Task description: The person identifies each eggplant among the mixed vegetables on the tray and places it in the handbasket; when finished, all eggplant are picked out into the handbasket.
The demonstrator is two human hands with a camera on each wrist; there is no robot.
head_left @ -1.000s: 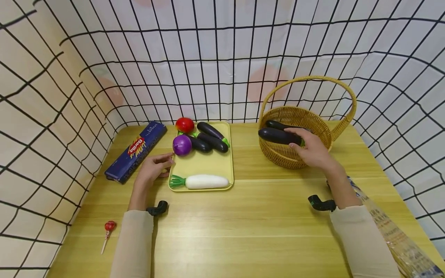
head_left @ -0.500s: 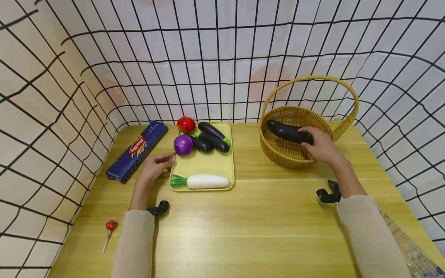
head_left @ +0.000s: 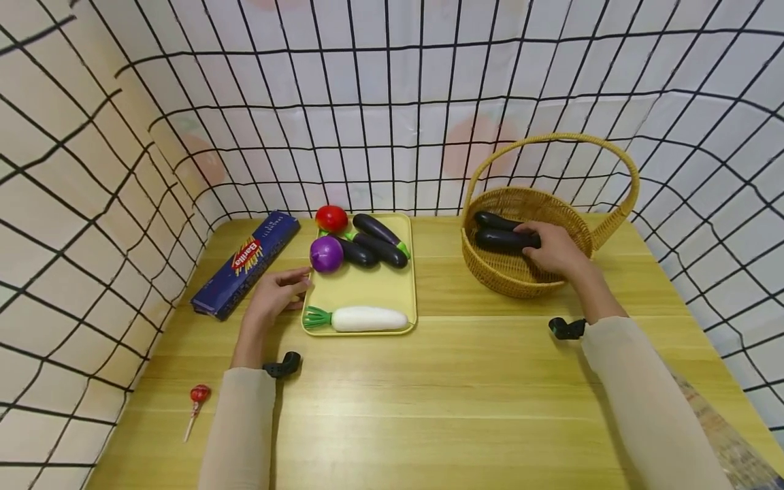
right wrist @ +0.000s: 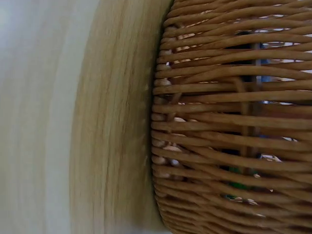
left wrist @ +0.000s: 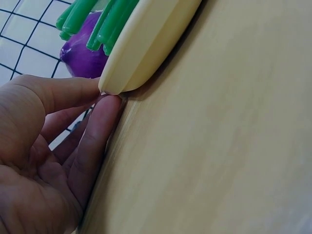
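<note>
In the head view my right hand (head_left: 554,248) reaches into the wicker basket (head_left: 511,282) and grips the end of a dark purple eggplant (head_left: 499,240). A second eggplant (head_left: 492,219) lies just behind it inside the basket. The right wrist view shows mostly the woven wall (right wrist: 234,112), which hides that hand. My left hand (head_left: 280,296) pinches the left rim of the yellow tray (head_left: 361,289), thumb and finger at its edge in the left wrist view. On the tray are a white radish (head_left: 370,318), a purple onion-like ball (head_left: 327,254), a red tomato (head_left: 332,219) and several eggplants (head_left: 381,250).
A blue spaghetti box (head_left: 245,265) lies left of the tray. A red lollipop (head_left: 199,395) is near the left front of the wooden table (head_left: 429,408). A printed bag (head_left: 729,435) lies partly under the right sleeve. Black-gridded cloth (head_left: 392,122) walls the back and sides.
My right hand has lowered the eggplant from the basket's rim down into the basket, beside the other one. The left hand stays at the tray's rim.
</note>
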